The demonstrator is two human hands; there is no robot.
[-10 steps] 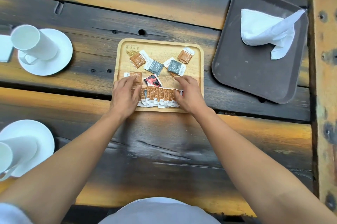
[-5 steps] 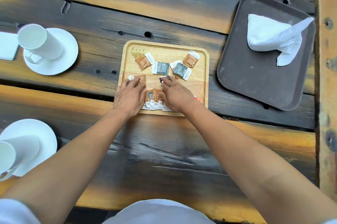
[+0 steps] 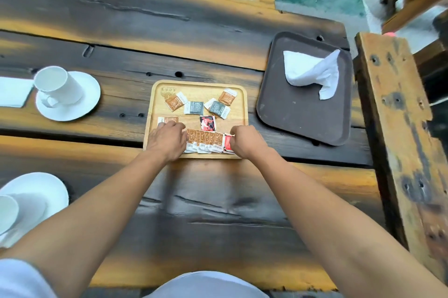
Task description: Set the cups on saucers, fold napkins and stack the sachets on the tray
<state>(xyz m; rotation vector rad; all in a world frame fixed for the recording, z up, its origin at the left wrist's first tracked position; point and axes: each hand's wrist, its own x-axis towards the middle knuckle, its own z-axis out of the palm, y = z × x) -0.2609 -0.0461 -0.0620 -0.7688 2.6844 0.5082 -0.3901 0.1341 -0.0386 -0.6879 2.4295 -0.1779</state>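
- Dark, scorched-looking planks make up the table [image 3: 218, 200], with a wooden tray [image 3: 155, 94] at its middle and a brown tray [image 3: 291, 128] just beside it holding a loosely bunched napkin [image 3: 310, 72].
- Risk, as I judge it: the overlapped row of sachets [image 3: 206, 141] stands on edge, so uneven pressing from either side could fan it out or tip it flat; the red sachet [image 3: 228, 143] at the right end looks likeliest to slip free.
- The left hand [image 3: 167, 140] lies with fingers curled against the row's left end, touching it; whether anything is pinched underneath I cannot tell.
- The right hand [image 3: 244, 141] is bent at the knuckles, its fingertips closed on the red sachet.
- The row sits between both hands, along the tray's near edge.
- Loose sachets [image 3: 194, 107] lie scattered beyond the fingers, well apart from the row.
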